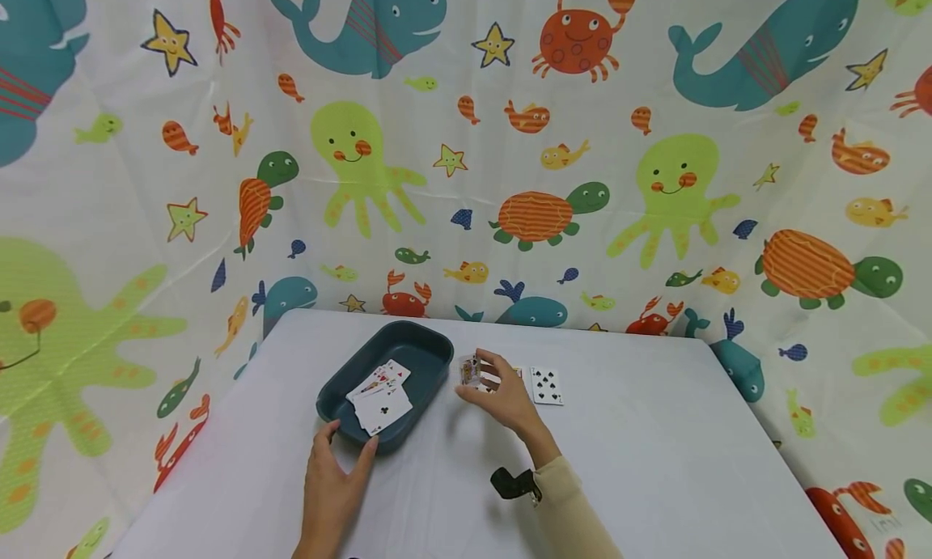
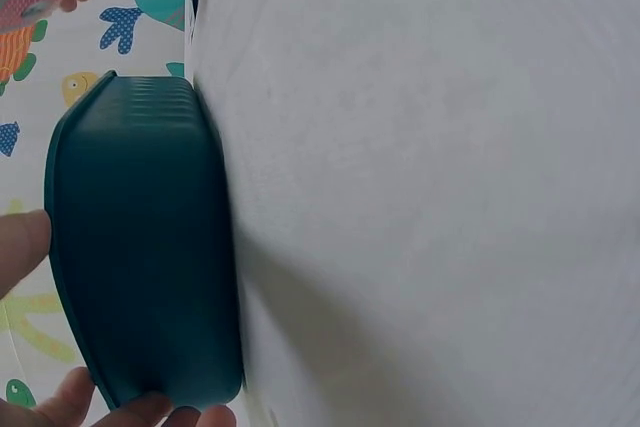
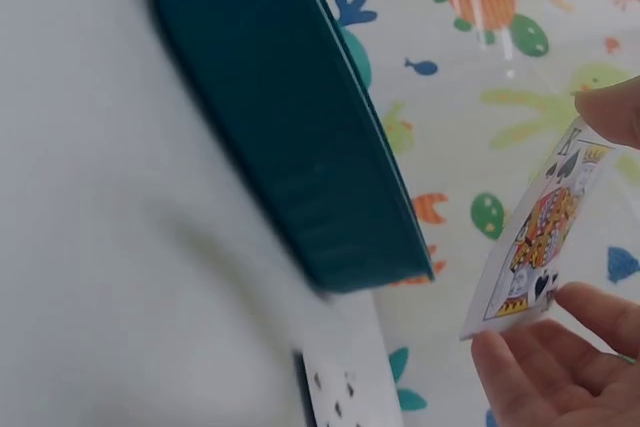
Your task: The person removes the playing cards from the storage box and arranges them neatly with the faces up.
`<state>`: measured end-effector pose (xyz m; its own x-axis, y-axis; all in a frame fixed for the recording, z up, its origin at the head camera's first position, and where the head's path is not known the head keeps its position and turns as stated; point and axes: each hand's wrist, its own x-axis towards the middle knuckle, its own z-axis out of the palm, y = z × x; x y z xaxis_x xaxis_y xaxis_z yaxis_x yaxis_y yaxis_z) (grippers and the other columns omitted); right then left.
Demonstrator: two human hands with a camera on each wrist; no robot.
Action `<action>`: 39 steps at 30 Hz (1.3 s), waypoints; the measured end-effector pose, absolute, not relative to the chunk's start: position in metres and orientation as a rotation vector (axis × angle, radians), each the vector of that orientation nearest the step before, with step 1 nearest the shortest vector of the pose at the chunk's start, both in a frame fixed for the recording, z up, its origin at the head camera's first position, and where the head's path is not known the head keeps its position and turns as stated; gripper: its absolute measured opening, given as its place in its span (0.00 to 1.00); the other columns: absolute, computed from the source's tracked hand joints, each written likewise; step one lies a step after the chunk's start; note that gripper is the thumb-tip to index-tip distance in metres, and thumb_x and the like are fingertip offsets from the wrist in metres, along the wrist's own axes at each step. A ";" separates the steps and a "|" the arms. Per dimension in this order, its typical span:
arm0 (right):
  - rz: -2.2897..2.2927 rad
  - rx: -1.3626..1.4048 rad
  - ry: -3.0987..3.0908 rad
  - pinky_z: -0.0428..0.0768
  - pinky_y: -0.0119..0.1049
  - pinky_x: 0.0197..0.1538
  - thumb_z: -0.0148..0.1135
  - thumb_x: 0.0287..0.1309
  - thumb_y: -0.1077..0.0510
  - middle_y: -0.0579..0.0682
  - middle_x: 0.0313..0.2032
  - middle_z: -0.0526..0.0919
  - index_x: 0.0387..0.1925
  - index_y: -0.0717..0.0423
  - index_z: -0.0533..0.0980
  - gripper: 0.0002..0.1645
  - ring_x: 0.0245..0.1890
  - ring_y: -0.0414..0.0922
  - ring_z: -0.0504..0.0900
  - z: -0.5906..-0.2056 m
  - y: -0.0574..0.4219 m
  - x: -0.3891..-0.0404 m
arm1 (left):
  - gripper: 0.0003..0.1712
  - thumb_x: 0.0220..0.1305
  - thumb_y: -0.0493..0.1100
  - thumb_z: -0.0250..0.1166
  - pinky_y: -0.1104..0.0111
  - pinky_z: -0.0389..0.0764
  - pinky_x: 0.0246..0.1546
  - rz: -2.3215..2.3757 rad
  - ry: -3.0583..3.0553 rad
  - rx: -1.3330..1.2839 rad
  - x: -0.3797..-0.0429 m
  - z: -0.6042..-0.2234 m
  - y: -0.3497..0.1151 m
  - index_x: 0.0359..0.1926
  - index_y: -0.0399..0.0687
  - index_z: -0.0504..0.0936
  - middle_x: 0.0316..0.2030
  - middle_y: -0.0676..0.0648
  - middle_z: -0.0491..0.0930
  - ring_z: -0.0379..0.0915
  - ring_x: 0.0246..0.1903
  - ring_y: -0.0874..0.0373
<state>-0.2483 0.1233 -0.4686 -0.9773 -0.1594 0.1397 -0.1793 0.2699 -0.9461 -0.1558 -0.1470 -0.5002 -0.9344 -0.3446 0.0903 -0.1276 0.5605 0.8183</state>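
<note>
My left hand (image 1: pixel 338 476) holds the near end of a dark teal plastic bin (image 1: pixel 427 405), thumb and fingers spread across its corners. In the left wrist view the thumb (image 2: pixel 22 252) lies on the rim. Inside the bin is a loose pile of face-up playing cards (image 1: pixel 383 401). To the right of the bin, my right hand (image 1: pixel 512 397) pinches a king of spades card (image 3: pixel 548 232) by its edges between thumb and fingers, raised above the table. Beyond that hand, a spades card (image 1: pixel 547 386) lies face up, with another card partly hidden behind the fingers.
A white cloth covers the table (image 1: pixel 655 446). Behind it hangs a curtain (image 1: pixel 466 171) printed with sea animals. A dark band (image 1: pixel 513 484) sits at the right wrist, by a beige sleeve (image 1: pixel 571 514).
</note>
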 end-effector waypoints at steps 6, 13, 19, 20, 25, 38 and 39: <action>1.828 0.281 -2.504 0.75 0.54 0.67 0.76 0.55 0.50 0.59 0.70 0.71 0.73 0.56 0.66 0.47 0.66 0.60 0.75 -0.470 0.141 -0.245 | 0.46 0.66 0.52 0.71 0.38 0.60 0.70 -1.317 -2.568 0.399 -0.156 -0.500 -0.147 0.71 0.30 0.58 0.70 0.23 0.61 0.58 0.71 0.29; 1.752 0.215 -2.553 0.76 0.55 0.66 0.76 0.55 0.49 0.60 0.69 0.71 0.73 0.56 0.66 0.47 0.65 0.60 0.76 -0.474 0.161 -0.244 | 0.46 0.66 0.52 0.71 0.38 0.60 0.70 -1.318 -2.569 0.407 -0.157 -0.501 -0.147 0.72 0.31 0.58 0.70 0.23 0.61 0.58 0.70 0.29; 1.720 0.174 -2.568 0.76 0.54 0.66 0.76 0.55 0.52 0.61 0.70 0.70 0.73 0.58 0.65 0.48 0.66 0.61 0.74 -0.479 0.179 -0.243 | 0.46 0.66 0.52 0.71 0.38 0.60 0.70 -1.305 -2.586 0.411 -0.157 -0.501 -0.148 0.72 0.31 0.58 0.70 0.23 0.61 0.58 0.70 0.29; 1.719 0.168 -2.568 0.75 0.54 0.67 0.76 0.55 0.53 0.61 0.70 0.70 0.73 0.59 0.65 0.48 0.66 0.61 0.74 -0.480 0.182 -0.242 | 0.46 0.66 0.52 0.70 0.38 0.60 0.70 -1.303 -2.592 0.413 -0.158 -0.501 -0.148 0.72 0.31 0.58 0.70 0.23 0.61 0.58 0.70 0.29; 1.687 0.154 -2.592 0.74 0.52 0.68 0.76 0.55 0.54 0.61 0.70 0.70 0.73 0.59 0.64 0.48 0.68 0.60 0.72 -0.483 0.197 -0.240 | 0.47 0.66 0.53 0.70 0.37 0.59 0.70 -1.301 -2.597 0.419 -0.158 -0.501 -0.148 0.72 0.31 0.57 0.70 0.23 0.61 0.57 0.70 0.29; 1.580 0.127 -2.706 0.70 0.53 0.71 0.77 0.55 0.57 0.64 0.74 0.64 0.75 0.63 0.59 0.52 0.72 0.62 0.66 -0.493 0.244 -0.239 | 0.47 0.66 0.54 0.70 0.37 0.59 0.70 -1.306 -2.593 0.413 -0.157 -0.501 -0.150 0.72 0.32 0.58 0.70 0.24 0.61 0.58 0.70 0.30; 1.566 0.128 -2.716 0.70 0.53 0.71 0.77 0.55 0.57 0.64 0.74 0.63 0.75 0.64 0.58 0.53 0.72 0.62 0.66 -0.493 0.247 -0.239 | 0.47 0.66 0.54 0.70 0.37 0.59 0.70 -1.307 -2.593 0.413 -0.157 -0.501 -0.150 0.72 0.32 0.58 0.70 0.24 0.61 0.58 0.70 0.29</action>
<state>-0.2390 0.2472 -0.4930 -0.9967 -0.0683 0.0442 -0.0725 0.4986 -0.8638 -0.1568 -0.1496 -0.5008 -0.9392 -0.3385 0.0585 -0.1543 0.5679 0.8085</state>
